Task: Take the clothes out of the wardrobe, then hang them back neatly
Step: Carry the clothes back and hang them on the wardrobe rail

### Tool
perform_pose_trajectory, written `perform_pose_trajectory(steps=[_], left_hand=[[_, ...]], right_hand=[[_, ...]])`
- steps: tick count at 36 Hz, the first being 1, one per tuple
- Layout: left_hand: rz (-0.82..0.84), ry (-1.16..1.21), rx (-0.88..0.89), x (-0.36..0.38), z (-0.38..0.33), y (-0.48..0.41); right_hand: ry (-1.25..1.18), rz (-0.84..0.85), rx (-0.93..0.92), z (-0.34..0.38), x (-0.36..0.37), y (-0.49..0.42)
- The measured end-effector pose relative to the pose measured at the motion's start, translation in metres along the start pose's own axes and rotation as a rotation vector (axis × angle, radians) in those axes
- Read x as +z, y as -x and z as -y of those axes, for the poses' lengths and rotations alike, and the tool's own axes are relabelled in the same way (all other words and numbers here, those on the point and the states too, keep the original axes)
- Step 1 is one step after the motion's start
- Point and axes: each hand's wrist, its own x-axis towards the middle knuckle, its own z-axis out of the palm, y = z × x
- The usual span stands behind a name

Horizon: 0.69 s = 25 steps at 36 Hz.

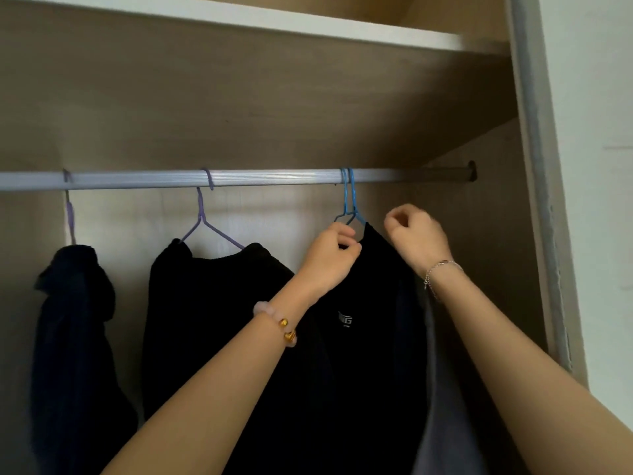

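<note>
1. Pinching the neckline of the black top (pixel 359 365), the left hand (pixel 330 255) reaches up at right of centre in the frame. Its fingers (pixel 349 247) are pressed together on the cloth just under the blue hangers (pixel 350 200).
2. The black top hangs from the wardrobe rail (pixel 274 178) on those blue hangers, whose two hooks sit side by side on the bar. A small pale logo (pixel 345 318) shows on its chest.
3. The right hand (pixel 416 236) is raised just beside the top's right shoulder with its fingers curled into the palm. Blur hides whether they grip any cloth, so I cannot tell.
4. A grey garment (pixel 442 423) hangs behind the black top at the lower right.
5. At centre left a black sweater (pixel 205 320) hangs on a purple hanger (pixel 202 217).
6. Far left, a dark bunched garment (pixel 75 320) hangs on a second purple hanger (pixel 70 214).
7. A pink and gold beaded bracelet (pixel 277 323) circles the left wrist, and a thin chain bracelet (pixel 442 269) circles the right.
8. A pale shelf (pixel 308 29) crosses the top of the frame above the rail.
</note>
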Motion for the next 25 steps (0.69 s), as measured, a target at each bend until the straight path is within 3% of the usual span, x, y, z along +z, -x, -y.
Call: perform_pose_trajectory(steps=[7,13,17,19,22,25], left_hand=[[-0.014,-0.032,0.188,-0.049,-0.001,0.058],[-0.102,-0.086,0.229,-0.110,-0.007,0.105],[-0.379,-0.298,0.173,-0.177,-0.002,0.116],[-0.524,-0.471,0.108,-0.208,0.011,0.117],[-0.504,-0.650,-0.177,-0.236,0.036,0.115],[-0.410,-0.494,-0.417,-0.248,0.051,0.114]], right_hand=[[-0.161,-0.015,-0.243,0.059,0.007,0.031],[-0.418,0.327,-0.228,0.106,0.035,0.058],[-0.439,0.521,-0.179,0.135,0.049,0.074],[-0.403,0.625,-0.166,0.148,0.058,0.082],[-0.269,0.680,-0.132,0.167,0.074,0.089],[-0.193,0.635,-0.045,0.178,0.086,0.092]])
